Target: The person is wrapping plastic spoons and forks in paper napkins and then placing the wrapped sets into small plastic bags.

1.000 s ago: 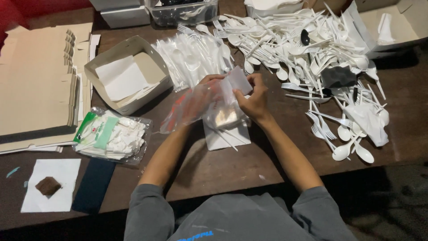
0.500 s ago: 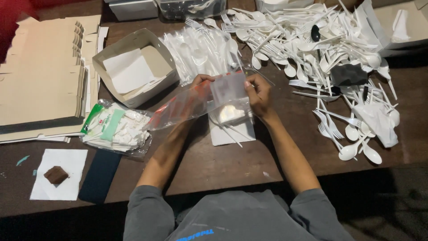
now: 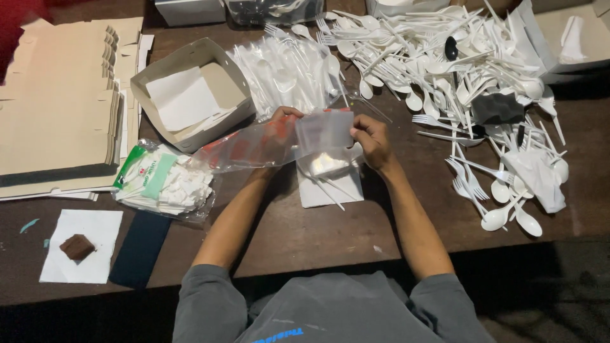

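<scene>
Fingers of both hands pinch a small clear plastic bag (image 3: pixel 324 129) above the middle of the dark wooden table (image 3: pixel 298 235): the left hand (image 3: pixel 283 121) grips its left edge, the right hand (image 3: pixel 373 141) its right edge. A longer strip of clear bags (image 3: pixel 244 149) trails leftward from the left hand. Beneath the bag lies a white napkin (image 3: pixel 330 184) with plastic cutlery on it. Loose white plastic spoons and forks (image 3: pixel 438 63) are heaped beyond, and an open cardboard box (image 3: pixel 190 95) sits to the left.
</scene>
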